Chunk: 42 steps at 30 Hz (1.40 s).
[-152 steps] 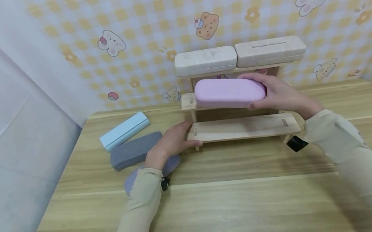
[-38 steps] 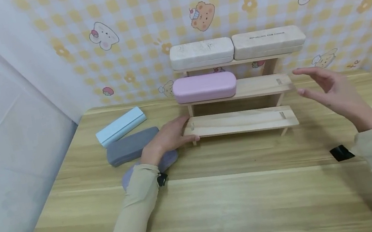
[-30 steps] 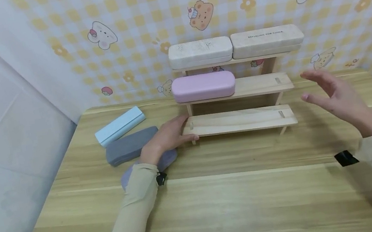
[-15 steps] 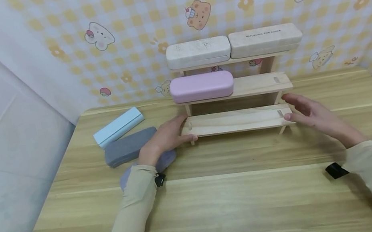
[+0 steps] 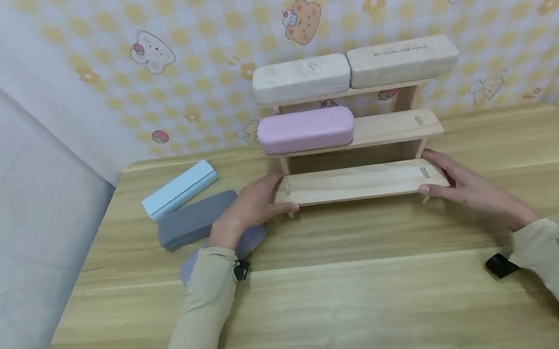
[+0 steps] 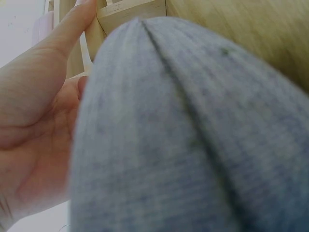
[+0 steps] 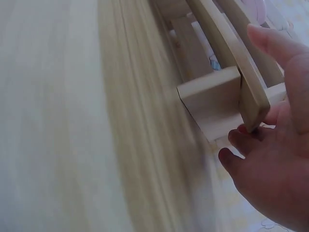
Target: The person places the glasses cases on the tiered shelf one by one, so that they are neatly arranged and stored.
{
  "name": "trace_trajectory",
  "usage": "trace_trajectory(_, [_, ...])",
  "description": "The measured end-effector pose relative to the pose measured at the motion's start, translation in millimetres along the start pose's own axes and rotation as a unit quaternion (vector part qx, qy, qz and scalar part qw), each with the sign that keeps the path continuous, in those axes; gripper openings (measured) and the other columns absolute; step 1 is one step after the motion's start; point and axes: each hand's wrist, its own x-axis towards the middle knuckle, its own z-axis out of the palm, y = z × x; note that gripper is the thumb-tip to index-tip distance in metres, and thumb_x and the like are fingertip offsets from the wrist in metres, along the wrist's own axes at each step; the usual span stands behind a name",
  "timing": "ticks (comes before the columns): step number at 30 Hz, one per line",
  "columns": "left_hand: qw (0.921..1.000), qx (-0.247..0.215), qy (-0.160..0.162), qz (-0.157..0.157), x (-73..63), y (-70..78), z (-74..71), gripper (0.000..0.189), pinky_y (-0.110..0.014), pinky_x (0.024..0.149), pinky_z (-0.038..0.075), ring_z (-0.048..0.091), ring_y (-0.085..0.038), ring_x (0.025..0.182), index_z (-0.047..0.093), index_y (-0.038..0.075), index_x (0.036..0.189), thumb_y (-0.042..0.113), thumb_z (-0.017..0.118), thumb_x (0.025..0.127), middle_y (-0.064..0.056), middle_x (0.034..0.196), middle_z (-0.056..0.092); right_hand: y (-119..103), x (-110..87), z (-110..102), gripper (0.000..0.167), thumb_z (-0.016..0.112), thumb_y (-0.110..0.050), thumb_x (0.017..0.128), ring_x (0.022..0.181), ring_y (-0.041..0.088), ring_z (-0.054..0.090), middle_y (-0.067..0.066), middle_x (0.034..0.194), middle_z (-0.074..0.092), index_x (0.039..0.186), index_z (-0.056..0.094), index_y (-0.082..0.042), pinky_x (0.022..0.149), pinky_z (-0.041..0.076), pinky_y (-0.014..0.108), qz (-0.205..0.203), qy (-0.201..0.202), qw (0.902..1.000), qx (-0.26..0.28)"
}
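A three-tier wooden display rack [image 5: 357,181] stands against the cloth backdrop. At the left end of its lowest shelf my left hand [image 5: 248,207] grips the board, thumb along the front edge. My right hand [image 5: 465,185] holds the opposite end; in the right wrist view its fingers curl beneath the board's tip [image 7: 254,108]. A pink glasses case [image 5: 305,130] lies on the left half of the middle shelf. On the top shelf, a white glasses case [image 5: 301,78] and a beige lettered one [image 5: 404,62] sit side by side.
Left of the rack lie a light blue glasses case [image 5: 180,189], a dark grey one [image 5: 193,221] and a greyish purple one [image 5: 251,240], the last partly under my left arm. It fills much of the left wrist view. A white wall [image 5: 1,182] borders the table's left.
My right hand has set the pink glasses case on the middle shelf and let go. It drew away right, then came down onto the lowest shelf's right end. My left hand stayed put.
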Motion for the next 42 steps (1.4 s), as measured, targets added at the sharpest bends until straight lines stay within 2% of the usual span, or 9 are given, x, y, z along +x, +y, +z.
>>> trace_trajectory(4, [1.0000,-0.001,-0.003,0.004,0.3,1.0,2.8,0.074,-0.038,0.100,0.037,0.049,-0.026,0.117,0.038,0.005,0.138,0.042,0.069,0.082,-0.012,0.130,0.051,3.5,-1.9,4.5,0.087,0.062,-0.017,0.090,0.132,0.046,0.007,0.024,0.151,-0.005,0.150,-0.001,-0.010,0.101,0.012,0.063,0.006,0.000,0.9999,0.009])
trace_trajectory(14, [1.0000,-0.005,0.003,0.001,-1.3,3.5,-2.5,0.075,-0.039,0.103,0.033,0.042,-0.027,0.125,0.035,0.007,0.140,0.040,0.069,0.083,-0.011,0.141,0.041,3.0,2.6,11.0,0.084,0.056,-0.021,0.094,0.135,0.044,-0.001,0.024,0.151,-0.005,0.150,-0.007,-0.015,0.104,0.003,0.063,0.014,0.013,0.9989,0.042])
trace_trajectory(21, [0.9997,-0.018,0.016,0.002,-11.0,1.1,-19.9,0.094,-0.041,0.109,0.024,0.026,-0.031,0.135,0.014,0.004,0.148,0.039,0.070,0.082,-0.019,0.149,0.022,4.3,7.0,10.6,0.083,0.055,-0.021,0.095,0.137,0.035,-0.006,0.014,0.153,-0.010,0.150,-0.008,-0.019,0.106,-0.001,0.059,0.008,0.012,0.9990,0.041])
trace_trajectory(24, [0.9988,-0.043,0.023,-0.008,-25.1,-4.3,-32.9,0.092,-0.041,0.105,0.031,0.041,-0.030,0.124,0.012,0.005,0.149,0.041,0.067,0.085,-0.017,0.150,0.022,6.4,4.9,12.9,0.083,0.055,-0.021,0.095,0.137,0.034,-0.006,0.013,0.153,-0.010,0.150,-0.007,-0.020,0.106,0.000,0.059,0.011,0.011,0.9989,0.044])
trace_trajectory(29, [0.9964,-0.053,0.060,-0.028,-59.9,-19.5,-61.8,0.073,-0.041,0.085,0.046,0.058,-0.026,0.098,0.031,0.004,0.144,0.039,0.062,0.089,-0.016,0.135,0.046,9.0,1.7,15.9,0.084,0.056,-0.021,0.095,0.136,0.037,-0.006,0.017,0.153,-0.009,0.150,-0.008,-0.018,0.105,0.000,0.061,0.012,0.010,0.9989,0.044])
trace_trajectory(32, [0.9928,-0.048,0.099,-0.048,-82.0,-29.8,-81.0,0.067,-0.045,0.085,0.045,0.055,-0.030,0.105,0.036,0.004,0.142,0.040,0.060,0.090,-0.017,0.131,0.050,10.1,0.8,16.8,0.084,0.056,-0.019,0.094,0.136,0.040,-0.002,0.020,0.152,-0.006,0.150,-0.007,-0.019,0.105,0.001,0.060,0.010,0.014,0.9986,0.051])
trace_trajectory(34, [0.9879,-0.039,0.140,-0.054,-96.5,-37.5,-94.0,0.066,-0.050,0.094,0.039,0.047,-0.035,0.117,0.037,0.002,0.141,0.039,0.059,0.091,-0.020,0.135,0.045,10.9,0.1,17.3,0.084,0.056,-0.017,0.094,0.135,0.042,0.000,0.023,0.152,-0.003,0.150,-0.007,-0.018,0.104,0.002,0.060,0.006,0.018,0.9982,0.057])
trace_trajectory(38, [0.9667,-0.020,0.237,-0.094,-124.7,-62.1,-114.5,0.064,-0.052,0.107,0.020,0.026,-0.042,0.131,0.035,-0.006,0.138,0.036,0.055,0.093,-0.027,0.141,0.033,11.8,0.0,18.4,0.083,0.055,-0.015,0.095,0.135,0.042,0.002,0.023,0.152,-0.001,0.150,-0.007,-0.019,0.105,0.003,0.059,0.005,0.022,0.9975,0.068])
trace_trajectory(42, [0.9542,-0.014,0.254,-0.157,-142.0,-92.1,-120.0,0.067,-0.056,0.106,0.019,0.024,-0.046,0.131,0.034,-0.010,0.137,0.039,0.052,0.094,-0.031,0.141,0.030,11.3,1.9,18.9,0.083,0.055,-0.016,0.095,0.136,0.040,0.000,0.021,0.152,-0.003,0.150,-0.007,-0.019,0.106,0.001,0.058,0.011,0.024,0.9973,0.068])
